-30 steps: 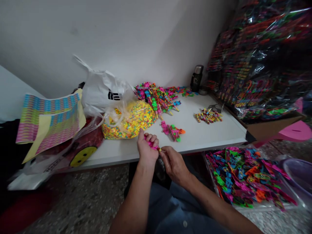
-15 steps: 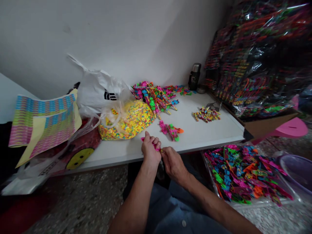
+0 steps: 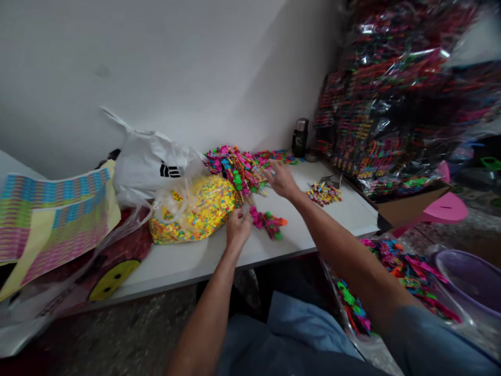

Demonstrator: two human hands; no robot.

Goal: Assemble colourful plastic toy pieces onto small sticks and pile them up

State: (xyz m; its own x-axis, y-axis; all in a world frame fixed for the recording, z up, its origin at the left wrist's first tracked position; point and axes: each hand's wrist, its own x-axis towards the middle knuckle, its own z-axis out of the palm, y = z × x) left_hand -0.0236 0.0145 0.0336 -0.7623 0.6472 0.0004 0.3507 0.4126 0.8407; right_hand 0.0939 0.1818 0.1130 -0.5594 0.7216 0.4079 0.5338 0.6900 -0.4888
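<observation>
My left hand (image 3: 238, 228) hovers over the front of the white table, right of the clear bag of yellow beads (image 3: 195, 211). Its fingers are loosely bent and apart, with nothing visible in them. Just beyond it lies a small cluster of pink, green and orange plastic pieces (image 3: 269, 223). My right hand (image 3: 281, 178) stretches out toward the back, fingers spread, at the right edge of a heap of bright plastic toys with striped sticks (image 3: 237, 169). I see nothing held in it.
Short striped pieces (image 3: 324, 193) lie on the right of the table (image 3: 291, 245). A dark flask (image 3: 300, 138) stands behind. Bagged toys (image 3: 376, 115) tower in a carton at right. Below are a tray of loose toys (image 3: 407, 277) and a purple basin (image 3: 469, 277). Printed sheets (image 3: 58, 209) hang at left.
My hands have come apart. The right one has moved forward to the heap; the left has shifted slightly forward and no longer shows the pink piece. The view has turned a little right.
</observation>
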